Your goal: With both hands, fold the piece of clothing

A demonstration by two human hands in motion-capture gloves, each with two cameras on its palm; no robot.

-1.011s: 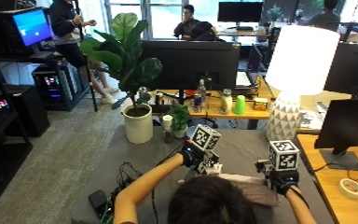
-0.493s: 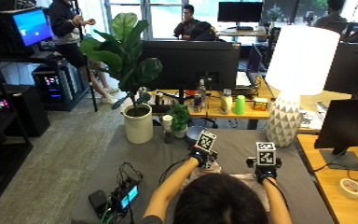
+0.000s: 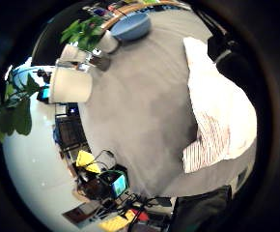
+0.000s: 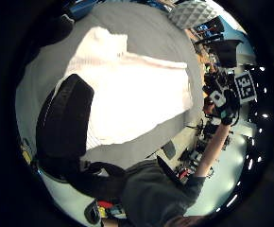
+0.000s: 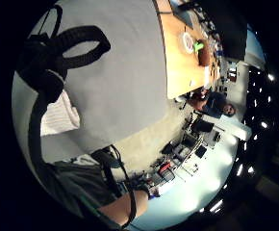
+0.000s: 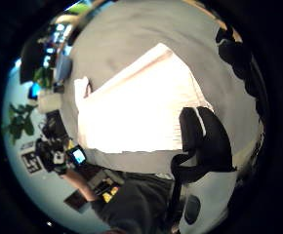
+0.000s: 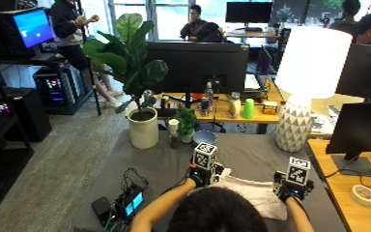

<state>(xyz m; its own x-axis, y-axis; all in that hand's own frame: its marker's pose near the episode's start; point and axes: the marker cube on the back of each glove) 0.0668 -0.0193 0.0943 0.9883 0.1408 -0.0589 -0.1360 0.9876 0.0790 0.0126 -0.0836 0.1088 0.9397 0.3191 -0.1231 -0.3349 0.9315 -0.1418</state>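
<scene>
A white, finely striped piece of clothing [image 7: 257, 191] lies flat on the grey table [image 7: 153, 164] just in front of me. My left hand [image 7: 199, 177] hovers over its far left corner and my right hand [image 7: 292, 191] over its right edge. In the left thumb side palm view the whole garment [image 4: 137, 94] spreads out below the thumb [image 4: 61, 123]. The right thumb side palm view shows the garment [image 6: 141, 117] under a black thumb [image 6: 202, 134]. No cloth shows between the fingers of either hand. My head hides the near edge.
A white lamp [image 7: 294, 130] stands at the table's far right. A large potted plant [image 7: 144, 133], a small plant [image 7: 185, 126] and a blue bowl [image 7: 203, 137] line the far edge. A small device with cables [image 7: 124, 203] lies at the near left. A monitor [image 7: 362, 135] stands on the wooden desk at right.
Both hands have drawn back toward me, and the right hand has moved outward to the right. The garment now shows between them.
</scene>
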